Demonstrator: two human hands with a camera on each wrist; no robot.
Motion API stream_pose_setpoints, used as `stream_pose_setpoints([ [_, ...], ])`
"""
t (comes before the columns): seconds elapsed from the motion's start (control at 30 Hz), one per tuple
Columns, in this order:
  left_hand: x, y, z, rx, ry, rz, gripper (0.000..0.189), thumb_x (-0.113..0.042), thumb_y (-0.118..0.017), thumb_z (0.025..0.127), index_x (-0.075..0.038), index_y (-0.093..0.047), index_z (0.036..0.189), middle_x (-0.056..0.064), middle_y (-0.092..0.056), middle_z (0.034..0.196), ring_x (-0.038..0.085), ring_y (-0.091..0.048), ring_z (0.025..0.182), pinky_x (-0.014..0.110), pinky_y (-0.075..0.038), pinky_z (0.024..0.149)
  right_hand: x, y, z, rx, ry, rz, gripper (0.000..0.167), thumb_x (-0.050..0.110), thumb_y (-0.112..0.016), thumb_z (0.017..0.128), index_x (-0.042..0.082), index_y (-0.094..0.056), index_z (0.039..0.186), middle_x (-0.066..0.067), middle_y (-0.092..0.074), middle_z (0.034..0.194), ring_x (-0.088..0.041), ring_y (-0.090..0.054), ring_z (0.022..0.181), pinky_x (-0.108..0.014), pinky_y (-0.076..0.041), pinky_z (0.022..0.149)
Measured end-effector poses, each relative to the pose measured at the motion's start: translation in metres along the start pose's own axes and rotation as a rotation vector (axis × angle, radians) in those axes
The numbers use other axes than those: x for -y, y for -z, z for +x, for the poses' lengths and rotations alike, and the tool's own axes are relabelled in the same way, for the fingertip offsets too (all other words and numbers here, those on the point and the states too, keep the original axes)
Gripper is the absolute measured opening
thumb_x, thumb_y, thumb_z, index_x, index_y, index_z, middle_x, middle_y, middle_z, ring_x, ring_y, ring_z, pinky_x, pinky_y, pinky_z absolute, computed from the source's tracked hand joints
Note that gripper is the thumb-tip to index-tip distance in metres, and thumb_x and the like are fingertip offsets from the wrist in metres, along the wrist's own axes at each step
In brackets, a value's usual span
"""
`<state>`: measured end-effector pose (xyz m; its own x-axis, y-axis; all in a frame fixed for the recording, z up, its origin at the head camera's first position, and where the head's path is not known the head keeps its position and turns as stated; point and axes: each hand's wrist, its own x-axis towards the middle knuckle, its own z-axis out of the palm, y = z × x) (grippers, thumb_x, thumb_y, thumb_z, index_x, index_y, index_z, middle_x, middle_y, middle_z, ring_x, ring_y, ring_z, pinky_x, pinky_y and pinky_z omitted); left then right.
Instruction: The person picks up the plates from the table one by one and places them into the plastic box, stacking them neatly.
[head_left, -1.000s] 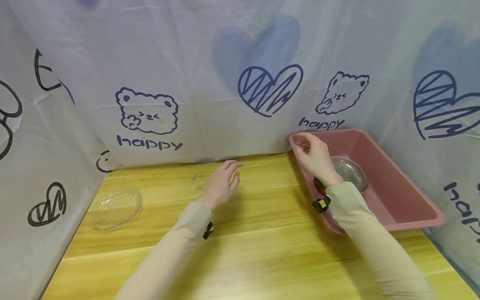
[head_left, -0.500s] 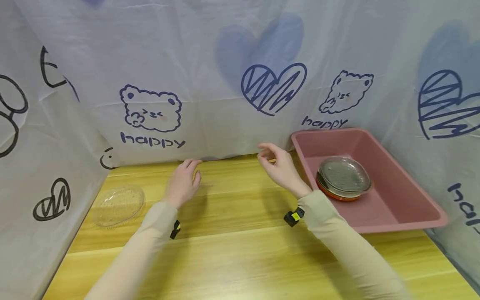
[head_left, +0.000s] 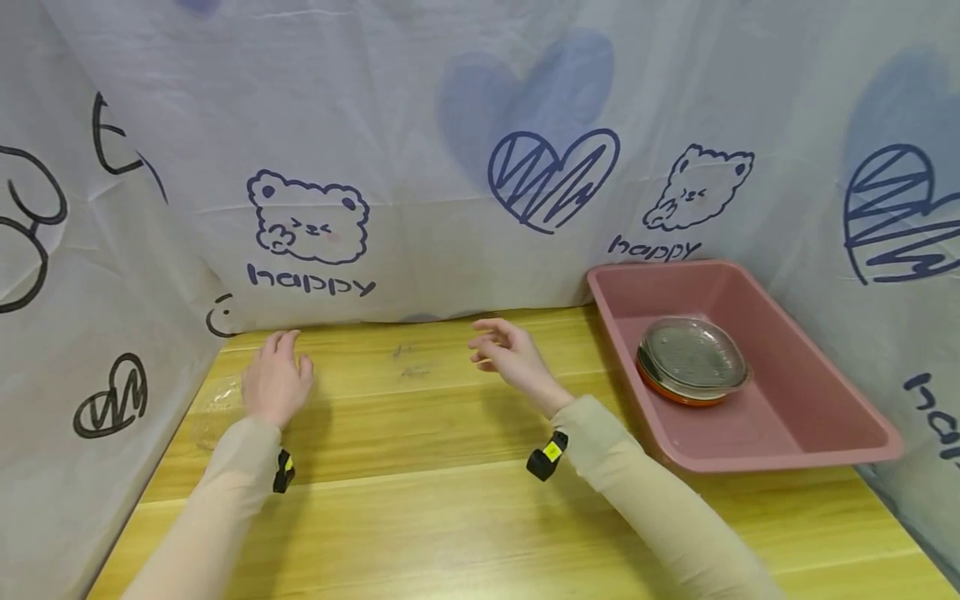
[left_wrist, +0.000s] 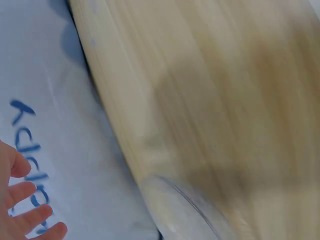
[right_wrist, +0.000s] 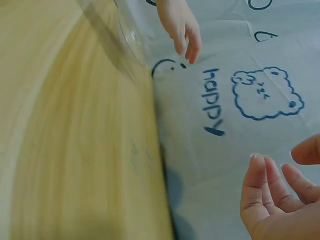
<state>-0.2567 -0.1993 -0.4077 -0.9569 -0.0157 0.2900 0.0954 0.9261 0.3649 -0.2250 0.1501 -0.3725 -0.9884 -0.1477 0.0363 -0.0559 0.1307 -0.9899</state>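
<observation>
A clear oval plate (head_left: 217,414) lies at the left end of the table; the left wrist view catches its rounded edge (left_wrist: 182,212). My left hand (head_left: 277,379) hangs over this plate's right side and hides part of it. Its fingers (left_wrist: 35,220) are spread and hold nothing. Over the middle of the table is my right hand (head_left: 516,360), loosely bent, with nothing between thumb and fingers. Inside the pink tub (head_left: 806,375) on the right sits a stack of plates (head_left: 693,354), a clear grey-looking one on top and an orange rim below.
The wood-patterned table (head_left: 420,517) runs up to a white printed cloth (head_left: 420,150) at the back and both sides. The tub's raised near wall (head_left: 780,462) stands at the right. Small dark marks (head_left: 408,371) show on the tabletop.
My left hand has moved left from mid-table to the clear plate. My right hand has come out from over the tub and shifted left, uncovering the stacked plates. The view has shifted slightly.
</observation>
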Motion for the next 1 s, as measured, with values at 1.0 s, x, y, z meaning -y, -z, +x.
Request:
stream_pose_setpoints([
  [1.0,0.081,0.013,-0.014,0.298,0.440,-0.027,0.072,-0.033,-0.031,0.101,0.004,-0.009,0.158,0.047,-0.014,0.153,0.068,-0.021,0.136,0.078,-0.033,0.104,-0.044,-0.046,0.008,0.016,-0.415,0.468,0.040,0.007,-0.045,0.103,0.001,-0.050,0.143,-0.014,-0.061,0.116,-0.016,-0.061,0.092,-0.020,-0.055,0.078],
])
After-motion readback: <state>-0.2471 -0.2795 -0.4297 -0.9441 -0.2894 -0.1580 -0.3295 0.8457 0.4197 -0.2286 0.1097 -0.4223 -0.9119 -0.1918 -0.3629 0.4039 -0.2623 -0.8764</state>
